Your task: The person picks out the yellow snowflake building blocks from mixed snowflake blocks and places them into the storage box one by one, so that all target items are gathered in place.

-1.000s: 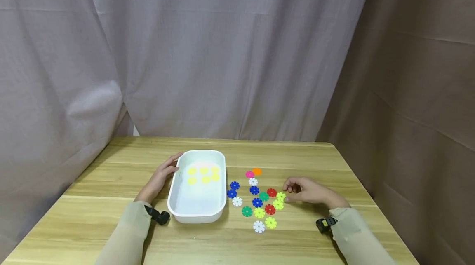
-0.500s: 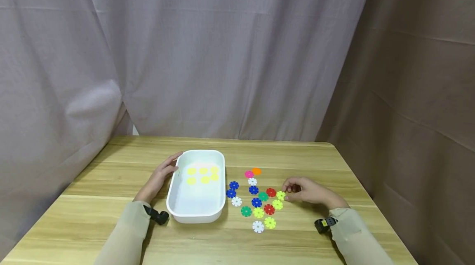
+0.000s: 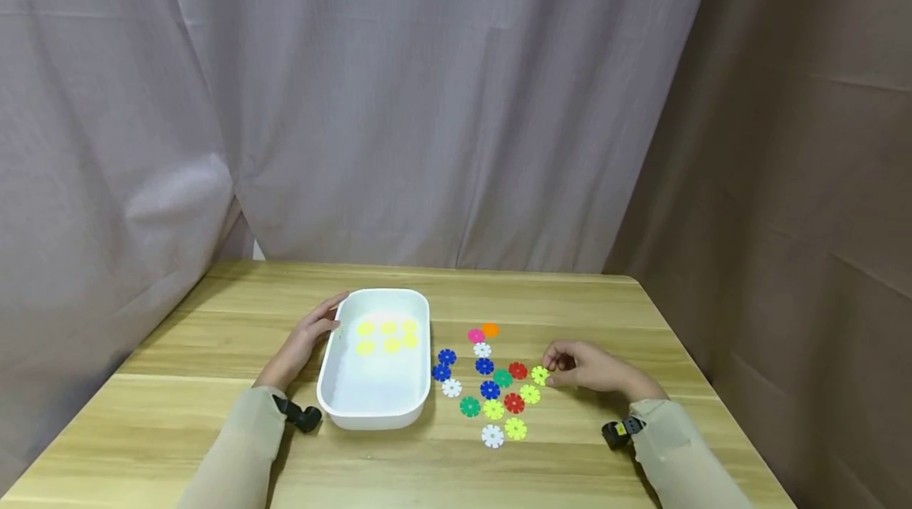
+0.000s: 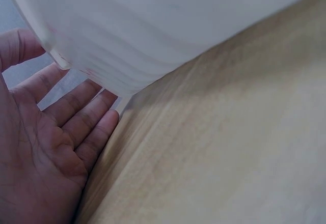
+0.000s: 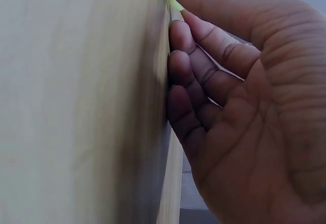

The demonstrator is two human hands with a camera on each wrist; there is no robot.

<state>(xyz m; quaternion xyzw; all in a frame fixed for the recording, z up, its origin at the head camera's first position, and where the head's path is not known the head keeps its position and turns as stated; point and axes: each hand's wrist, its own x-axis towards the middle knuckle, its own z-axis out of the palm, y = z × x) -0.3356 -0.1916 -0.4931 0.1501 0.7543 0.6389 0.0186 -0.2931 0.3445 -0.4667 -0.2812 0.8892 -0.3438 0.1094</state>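
Note:
A white plastic tray [image 3: 374, 420] stands left of centre on the wooden table, with several pale yellow discs [image 3: 392, 345] lying flat inside. My left hand [image 3: 302, 343] rests against its left rim. In the left wrist view the fingers [image 4: 76, 104] are nearly straight beside the tray wall [image 4: 153, 30], and the thumb touches the rim. At the right, my right hand [image 3: 591, 368] pinches a yellow-green snowflake disc [image 3: 539, 375] between thumb and index finger. Only a sliver of that disc [image 5: 173, 3] shows in the right wrist view. The other fingers are loosely curled above the table.
Several notched snowflake discs lie loose between tray and right hand: blue [image 3: 489, 389], red [image 3: 514, 403], green [image 3: 469, 407], white [image 3: 492, 436], yellow-green [image 3: 516, 428], pink [image 3: 476, 336] and orange [image 3: 490, 330]. A grey curtain [image 3: 399, 137] hangs behind the wooden table [image 3: 399, 469].
The pinched yellow-green disc has shifted slightly to the right, away from the neighbouring discs. The view itself has drifted a little. My left hand keeps its place on the tray.

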